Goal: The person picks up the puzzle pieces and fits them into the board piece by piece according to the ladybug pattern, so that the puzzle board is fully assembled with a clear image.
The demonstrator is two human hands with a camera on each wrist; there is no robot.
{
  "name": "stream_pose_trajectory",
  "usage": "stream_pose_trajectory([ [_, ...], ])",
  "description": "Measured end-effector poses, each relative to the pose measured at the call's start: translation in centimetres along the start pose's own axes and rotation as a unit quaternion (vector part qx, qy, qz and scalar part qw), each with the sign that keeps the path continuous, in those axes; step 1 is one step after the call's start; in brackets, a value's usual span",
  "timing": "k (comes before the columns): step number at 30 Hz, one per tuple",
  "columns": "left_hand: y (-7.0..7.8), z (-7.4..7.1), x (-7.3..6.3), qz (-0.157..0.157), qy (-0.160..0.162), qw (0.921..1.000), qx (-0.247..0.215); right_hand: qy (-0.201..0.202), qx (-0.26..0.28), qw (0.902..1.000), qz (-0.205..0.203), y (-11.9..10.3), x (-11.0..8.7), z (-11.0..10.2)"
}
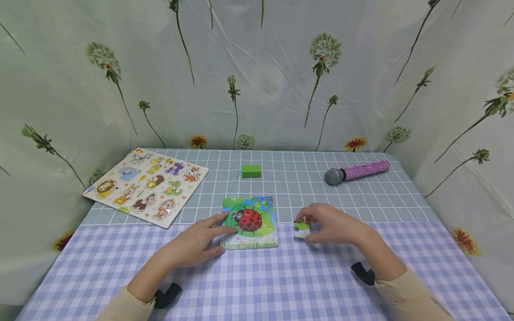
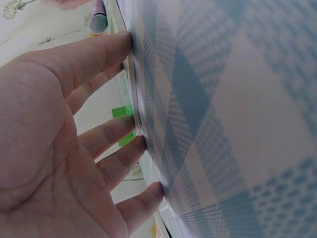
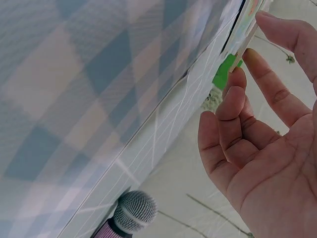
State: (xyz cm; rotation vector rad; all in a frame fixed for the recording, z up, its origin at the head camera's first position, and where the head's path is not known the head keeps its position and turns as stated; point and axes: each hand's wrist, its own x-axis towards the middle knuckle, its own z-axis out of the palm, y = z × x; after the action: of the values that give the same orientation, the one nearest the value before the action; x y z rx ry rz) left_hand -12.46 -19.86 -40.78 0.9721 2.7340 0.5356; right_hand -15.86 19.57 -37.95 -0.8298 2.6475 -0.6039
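Note:
A square ladybug jigsaw puzzle [image 1: 263, 243] lies flat at the middle of the table, its red spotted beetle on a green ground. My left hand [image 1: 192, 245] rests at its left side, fingers spread, some reaching over the picture and the thumb by the lower left corner. To the right of the puzzle, my right hand [image 1: 337, 225] pinches a green and white puzzle piece [image 1: 301, 229] between thumb and fingers, apart from the puzzle. In the right wrist view, that piece is seen edge-on between the thumb and fingertips of the right hand [image 3: 272, 134].
An animal picture board [image 1: 150, 187] lies at the back left. Behind the puzzle is a green block [image 1: 250, 171]. A microphone with a glittery pink handle [image 1: 363, 170] lies at the back right. A flowered cloth [image 1: 273, 80] hangs behind the table.

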Motion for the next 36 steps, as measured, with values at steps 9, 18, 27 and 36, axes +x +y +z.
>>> stream_pose_trajectory([
  [9, 0.1, -0.1, 0.1, -0.011, -0.005, 0.9999, -0.006, -0.004, -0.008, 0.9994, -0.034, -0.9, 1.8, 0.3],
  [18, 0.1, -0.2, 0.1, -0.011, -0.005, 0.9999, -0.002, -0.012, -0.005, 0.9988, -0.048, -2.0, 3.2, 0.7],
  [27, 0.2, 0.0, 0.1, -0.017, -0.009, 0.9998, -0.005, -0.02, -0.004, 0.997, -0.075, -2.7, 4.4, 1.4],
  [36, 0.1, 0.0, 0.1, -0.017, -0.006, 0.9998, 0.0, -0.028, -0.012, 0.996, -0.083, -3.5, 5.4, 1.9],
])
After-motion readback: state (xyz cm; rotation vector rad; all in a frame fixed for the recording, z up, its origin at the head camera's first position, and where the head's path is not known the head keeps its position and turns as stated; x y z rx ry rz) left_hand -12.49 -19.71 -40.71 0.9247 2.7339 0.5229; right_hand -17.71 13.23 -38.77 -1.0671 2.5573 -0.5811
